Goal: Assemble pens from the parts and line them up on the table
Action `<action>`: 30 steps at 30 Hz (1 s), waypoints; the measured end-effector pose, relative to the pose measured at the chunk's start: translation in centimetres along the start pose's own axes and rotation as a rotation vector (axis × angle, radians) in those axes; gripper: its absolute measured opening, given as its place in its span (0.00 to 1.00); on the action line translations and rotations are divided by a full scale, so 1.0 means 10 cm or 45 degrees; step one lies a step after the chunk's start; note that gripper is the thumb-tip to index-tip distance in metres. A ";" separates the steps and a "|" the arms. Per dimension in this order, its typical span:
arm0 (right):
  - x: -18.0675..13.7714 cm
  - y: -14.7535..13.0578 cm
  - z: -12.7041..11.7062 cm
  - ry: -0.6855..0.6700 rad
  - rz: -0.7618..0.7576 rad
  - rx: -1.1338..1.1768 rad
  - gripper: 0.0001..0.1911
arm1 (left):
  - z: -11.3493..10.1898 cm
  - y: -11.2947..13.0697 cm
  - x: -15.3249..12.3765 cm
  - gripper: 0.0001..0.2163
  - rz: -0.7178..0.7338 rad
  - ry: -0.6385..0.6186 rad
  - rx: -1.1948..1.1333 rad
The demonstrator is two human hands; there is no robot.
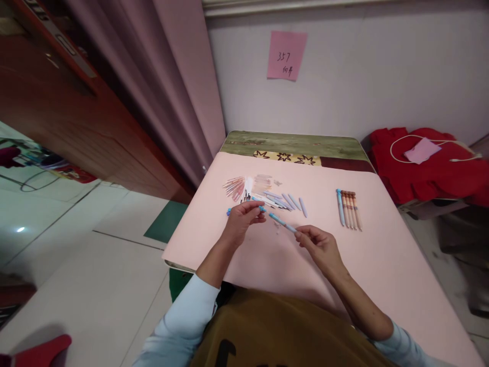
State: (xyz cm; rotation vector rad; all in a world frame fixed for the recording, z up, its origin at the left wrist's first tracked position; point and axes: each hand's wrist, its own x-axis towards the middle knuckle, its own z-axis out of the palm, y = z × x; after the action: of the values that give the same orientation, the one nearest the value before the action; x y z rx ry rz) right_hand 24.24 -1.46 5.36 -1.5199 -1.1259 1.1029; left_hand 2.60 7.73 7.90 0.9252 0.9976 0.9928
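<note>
My left hand (244, 218) pinches a small blue pen topper (262, 209) between thumb and fingers. In my right hand (319, 245) is a light blue pen (281, 223), held by its lower end and tilted so its upper end points at the topper. A short gap separates the two pieces. Beyond my hands lie loose pen parts: lavender-blue barrels (294, 202), pinkish clear tubes (235, 187), and white refills (273, 202) with dark ends. To the right, several pens with brown tops (349, 210) lie in a row beside a blue pen (341, 208).
A pink cover (385, 265) lies over the table. Tiny metallic-looking pieces (277, 182) sit behind the barrels. A red cloth-covered stool (431, 173) with a white cable stands at the right. A brown door (95, 117) and a curtain (171, 76) are at the left.
</note>
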 end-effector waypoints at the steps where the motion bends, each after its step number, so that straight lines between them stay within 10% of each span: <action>1: 0.00 0.00 0.00 0.001 0.007 0.003 0.18 | 0.01 0.00 0.00 0.15 0.004 -0.004 0.006; 30: -0.03 0.02 0.10 0.058 -0.206 -0.580 0.06 | 0.21 0.11 0.01 0.16 0.159 -0.065 0.474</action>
State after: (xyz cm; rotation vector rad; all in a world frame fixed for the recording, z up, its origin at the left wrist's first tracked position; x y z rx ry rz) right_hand 23.25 -1.64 5.05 -1.7489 -1.5110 0.7272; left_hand 4.41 7.74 9.46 1.3274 1.1127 0.8963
